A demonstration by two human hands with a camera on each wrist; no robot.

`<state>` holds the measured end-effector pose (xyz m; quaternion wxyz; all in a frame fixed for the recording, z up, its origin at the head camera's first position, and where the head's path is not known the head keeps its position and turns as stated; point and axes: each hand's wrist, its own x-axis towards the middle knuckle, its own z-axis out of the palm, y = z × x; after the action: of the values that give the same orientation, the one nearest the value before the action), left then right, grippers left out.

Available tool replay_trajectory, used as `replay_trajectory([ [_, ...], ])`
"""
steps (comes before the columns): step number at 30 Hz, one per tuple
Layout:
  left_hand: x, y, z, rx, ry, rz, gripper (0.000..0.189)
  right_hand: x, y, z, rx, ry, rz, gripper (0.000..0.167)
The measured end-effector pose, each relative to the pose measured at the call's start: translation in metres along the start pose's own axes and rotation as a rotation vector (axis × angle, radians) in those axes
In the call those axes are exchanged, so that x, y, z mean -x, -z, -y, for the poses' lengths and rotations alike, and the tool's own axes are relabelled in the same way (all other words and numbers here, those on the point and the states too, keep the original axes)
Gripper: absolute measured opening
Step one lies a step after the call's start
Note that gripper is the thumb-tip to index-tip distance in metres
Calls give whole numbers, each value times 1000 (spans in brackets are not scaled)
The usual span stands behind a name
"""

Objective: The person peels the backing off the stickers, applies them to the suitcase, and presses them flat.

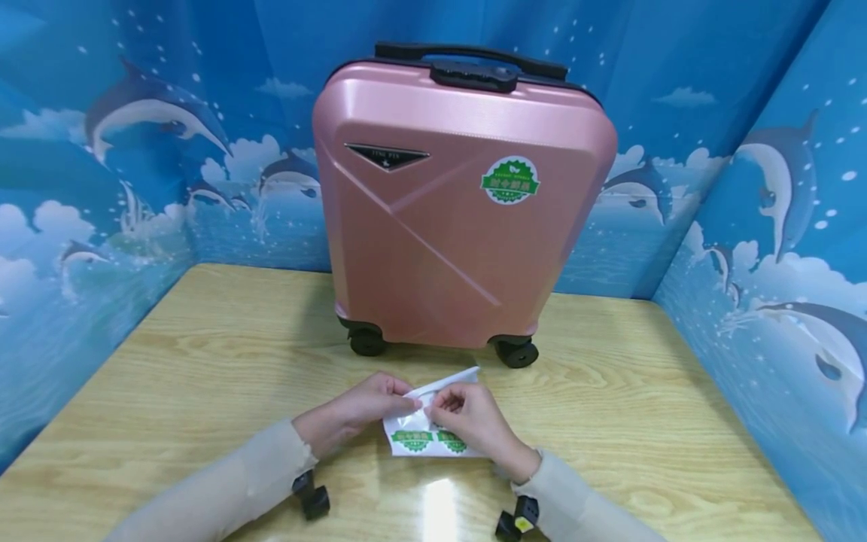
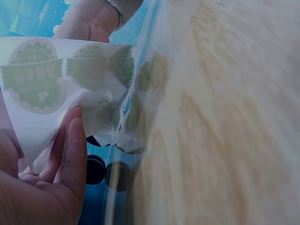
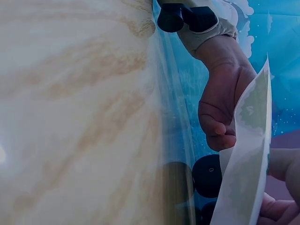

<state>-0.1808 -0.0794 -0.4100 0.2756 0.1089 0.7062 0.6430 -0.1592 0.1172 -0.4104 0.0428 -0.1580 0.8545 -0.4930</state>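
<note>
A white sheet of round green stickers [image 1: 413, 444] is held above the table in front of the pink suitcase [image 1: 433, 256]. My left hand [image 1: 371, 400] grips the sheet's left side between thumb and fingers; in the left wrist view, fingers [image 2: 70, 145] of that hand lie along its translucent back. Thumb and forefinger of my right hand [image 1: 477, 421] pinch at the sheet's face near its middle. Whether a sticker's edge is lifted there is hidden. The sheet's upper edge is bent over. One green-and-white sticker [image 1: 510, 181] is on the suitcase's upper right front.
The suitcase stands upright on black wheels [image 1: 517, 352], with a black top handle [image 1: 467, 53] and a dark triangular badge [image 1: 387, 156]. Under it is a pale wooden table [image 1: 237, 331]. Blue dolphin-print curtains [image 1: 257, 98] enclose the back and sides.
</note>
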Motion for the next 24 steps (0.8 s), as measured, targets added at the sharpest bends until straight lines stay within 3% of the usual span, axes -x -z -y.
replay_trajectory([
  [24, -1, 4, 1, -22, 14, 43, 17, 2, 5, -2, -20, 14, 33, 11],
])
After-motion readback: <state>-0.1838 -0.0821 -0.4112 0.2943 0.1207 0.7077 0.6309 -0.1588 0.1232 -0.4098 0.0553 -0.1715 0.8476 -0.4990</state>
